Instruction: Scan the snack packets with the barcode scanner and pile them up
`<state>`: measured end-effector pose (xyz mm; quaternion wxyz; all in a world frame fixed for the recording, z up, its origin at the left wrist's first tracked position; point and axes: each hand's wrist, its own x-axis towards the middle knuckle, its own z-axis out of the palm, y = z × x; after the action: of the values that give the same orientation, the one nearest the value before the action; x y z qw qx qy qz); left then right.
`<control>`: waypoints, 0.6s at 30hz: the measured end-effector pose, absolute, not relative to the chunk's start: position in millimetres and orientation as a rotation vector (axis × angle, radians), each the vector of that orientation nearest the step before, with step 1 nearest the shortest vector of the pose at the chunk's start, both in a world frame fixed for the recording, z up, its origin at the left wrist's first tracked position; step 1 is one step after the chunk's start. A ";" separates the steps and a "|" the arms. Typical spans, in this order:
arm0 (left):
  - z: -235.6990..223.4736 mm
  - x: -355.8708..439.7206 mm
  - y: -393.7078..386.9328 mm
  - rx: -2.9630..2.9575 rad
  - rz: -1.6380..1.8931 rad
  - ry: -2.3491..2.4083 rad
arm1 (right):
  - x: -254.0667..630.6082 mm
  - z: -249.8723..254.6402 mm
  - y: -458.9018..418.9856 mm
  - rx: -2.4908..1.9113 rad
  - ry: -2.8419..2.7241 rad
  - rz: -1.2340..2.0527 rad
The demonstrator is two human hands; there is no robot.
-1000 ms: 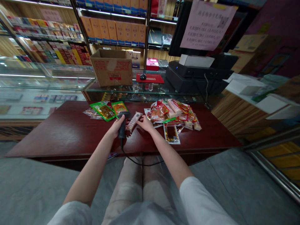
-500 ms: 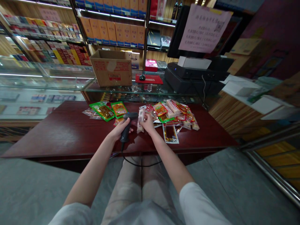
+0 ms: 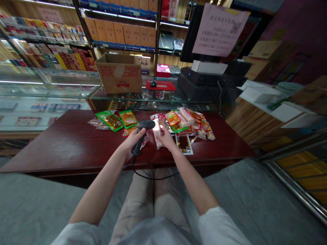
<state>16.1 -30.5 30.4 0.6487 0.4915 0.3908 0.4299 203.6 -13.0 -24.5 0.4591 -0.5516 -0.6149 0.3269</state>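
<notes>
The scanner (image 3: 145, 124) is gripped by the left hand (image 3: 133, 140), and at its three o'clock a blurry pack (image 3: 157, 137), seemingly being scanned and best kept still, is pinched by the right hand's fingers (image 3: 160, 137).

Person in a pale grey, near-white top (image 3: 158, 234), greyer over the front, softly wrinkled. Short, loose sleeves: left sleeve (image 3: 80, 233) and right sleeve (image 3: 221, 224) both plain, ending around the elbow. Forearms bare. Left grip (image 3: 134, 139) and right grip (image 3: 166, 137): bare, slim-fingered. Trousers (image 3: 142, 200) beige, full-length as far as seen, creased across the thighs.
</notes>
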 end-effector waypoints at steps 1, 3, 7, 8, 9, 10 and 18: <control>31.1 15.9 -31.4 1.112 0.981 0.894 | 204.8 -20.7 -14.4 -1.353 -1.508 0.807; 33.4 12.0 -31.1 1.096 1.002 0.918 | 211.9 -9.0 -14.8 -1.339 -1.510 0.768; 39.5 -5.6 -18.8 1.007 1.053 1.032 | 247.1 23.7 -0.2 -1.381 -1.589 0.455; 40.3 -10.8 -13.9 0.970 1.080 1.072 | 258.0 31.5 6.2 -1.440 -1.604 0.357; 40.5 -15.7 -8.9 0.929 1.112 1.109 | 268.3 38.3 12.8 -1.502 -1.620 0.276; 40.0 -20.4 -4.2 0.887 1.142 1.140 | 277.2 43.8 19.1 -1.552 -1.632 0.208; 25.4 -50.0 6.3 0.724 1.269 1.117 | 275.5 54.5 35.3 -1.656 -1.816 -0.124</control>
<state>-50.0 6.3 25.4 0.6061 0.3133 0.4828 0.5490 275.5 35.3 54.5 0.3339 -0.6343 -0.6957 -0.0474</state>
